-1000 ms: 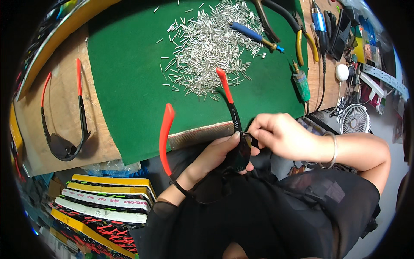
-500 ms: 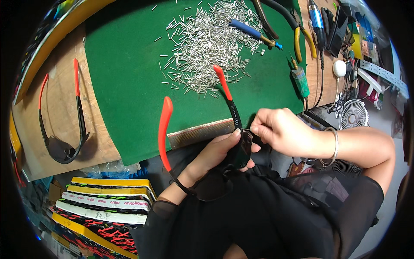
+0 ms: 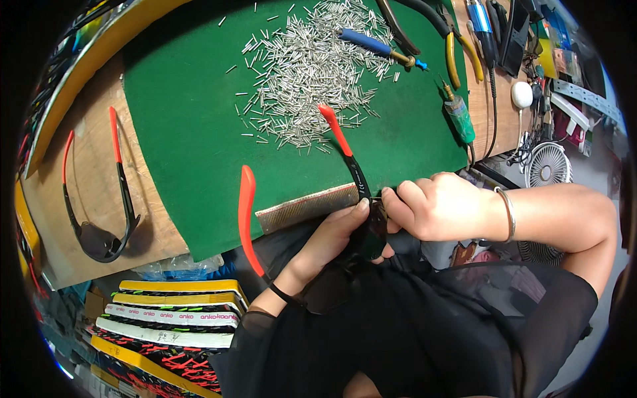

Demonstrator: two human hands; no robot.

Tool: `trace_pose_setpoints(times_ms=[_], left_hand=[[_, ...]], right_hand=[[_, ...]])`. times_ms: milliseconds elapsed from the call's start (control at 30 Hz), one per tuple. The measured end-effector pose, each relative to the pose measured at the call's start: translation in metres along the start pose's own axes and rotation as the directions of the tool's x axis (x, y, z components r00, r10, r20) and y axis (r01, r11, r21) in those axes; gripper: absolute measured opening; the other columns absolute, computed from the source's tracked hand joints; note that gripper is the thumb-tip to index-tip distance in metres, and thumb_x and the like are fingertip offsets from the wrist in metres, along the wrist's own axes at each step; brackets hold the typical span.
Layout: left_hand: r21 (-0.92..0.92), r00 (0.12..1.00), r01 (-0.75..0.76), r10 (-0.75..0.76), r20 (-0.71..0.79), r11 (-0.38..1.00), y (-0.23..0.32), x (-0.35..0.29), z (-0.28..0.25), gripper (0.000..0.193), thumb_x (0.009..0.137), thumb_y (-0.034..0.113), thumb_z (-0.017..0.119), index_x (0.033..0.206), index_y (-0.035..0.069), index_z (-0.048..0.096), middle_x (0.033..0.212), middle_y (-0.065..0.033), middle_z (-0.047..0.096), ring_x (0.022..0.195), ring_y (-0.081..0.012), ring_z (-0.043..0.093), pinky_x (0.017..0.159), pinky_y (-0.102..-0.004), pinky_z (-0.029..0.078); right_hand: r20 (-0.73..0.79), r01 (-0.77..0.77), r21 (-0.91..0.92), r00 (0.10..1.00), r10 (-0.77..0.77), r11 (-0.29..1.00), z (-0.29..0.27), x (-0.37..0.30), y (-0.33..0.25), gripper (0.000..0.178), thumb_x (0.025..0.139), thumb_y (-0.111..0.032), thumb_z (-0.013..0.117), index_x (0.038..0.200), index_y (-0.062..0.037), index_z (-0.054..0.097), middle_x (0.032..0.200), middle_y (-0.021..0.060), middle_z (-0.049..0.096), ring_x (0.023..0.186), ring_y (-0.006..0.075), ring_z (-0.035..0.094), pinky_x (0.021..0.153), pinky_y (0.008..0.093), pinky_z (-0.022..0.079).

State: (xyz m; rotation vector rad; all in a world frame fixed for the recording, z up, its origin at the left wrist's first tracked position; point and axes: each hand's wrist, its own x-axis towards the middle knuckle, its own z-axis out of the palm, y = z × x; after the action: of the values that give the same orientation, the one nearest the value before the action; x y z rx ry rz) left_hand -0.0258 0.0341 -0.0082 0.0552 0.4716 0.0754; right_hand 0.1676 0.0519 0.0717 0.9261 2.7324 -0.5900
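Close to my body, my left hand (image 3: 332, 237) grips black sunglasses with red temple tips (image 3: 246, 212), its thumb pressed by the hinge of the right temple. The temples are spread open and point away from me. At that same hinge my right hand (image 3: 434, 209) is closed, thumb and forefinger pinching a thin metal pin. The lens side of the frame is dark against my black clothing and partly hidden by my fingers. Farther off on the green mat (image 3: 212, 152) lies a heap of small silver pins (image 3: 298, 86).
Another pair of sunglasses (image 3: 99, 244) lies at the left on the wooden table. A blue-handled tool (image 3: 365, 42) rests on the pins. Yellow-handled pliers (image 3: 452, 63) and a green-handled tool (image 3: 458, 118) lie right. A ridged metal strip (image 3: 308, 207) borders the mat's near edge; a fan (image 3: 549, 166) stands right.
My right fingers have curled in more tightly at the hinge. The held sunglasses shift slightly left, and the whole view has moved a little.
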Motion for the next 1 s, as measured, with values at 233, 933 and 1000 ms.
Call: trace_pose_setpoints(times_ms=[233,933,1000], left_hand=[[-0.056,1.0,-0.013,0.012,-0.013,0.998,-0.004,0.0,0.002,0.046,0.094,0.039,0.033,0.117,0.001,0.042,0.101,-0.0126,0.059,0.071,-0.0195,0.062,0.062,-0.0278,0.051],[0.192,0.907,-0.352,0.385,-0.169,0.916,-0.021,-0.003,0.041,0.028,0.095,0.025,0.037,0.115,0.005,0.04,0.097,-0.014,0.058,0.073,-0.0205,0.063,0.059,-0.0283,0.053],[0.201,0.886,-0.396,0.43,-0.175,0.896,-0.026,0.001,0.038,0.028,0.095,0.024,0.037,0.115,0.004,0.04,0.096,-0.0138,0.058,0.071,-0.0198,0.063,0.058,-0.0273,0.053]], right_hand=[[0.604,-0.712,0.676,0.684,0.41,0.191,-0.024,0.024,0.005,0.015,0.085,-0.01,0.052,0.08,0.0033,0.058,0.07,0.0102,0.064,0.055,0.0121,0.055,0.053,0.0271,0.045],[-0.046,-0.144,0.929,0.869,0.492,0.341,0.002,-0.001,-0.009,0.015,0.085,-0.015,0.057,0.085,-0.0012,0.053,0.069,0.0056,0.056,0.05,0.0126,0.057,0.047,0.0237,0.045],[-0.273,-0.105,0.75,0.851,0.449,0.654,0.007,-0.001,-0.015,0.015,0.083,-0.016,0.058,0.083,-0.0023,0.052,0.071,0.0111,0.058,0.058,0.0234,0.06,0.052,0.0304,0.046]])
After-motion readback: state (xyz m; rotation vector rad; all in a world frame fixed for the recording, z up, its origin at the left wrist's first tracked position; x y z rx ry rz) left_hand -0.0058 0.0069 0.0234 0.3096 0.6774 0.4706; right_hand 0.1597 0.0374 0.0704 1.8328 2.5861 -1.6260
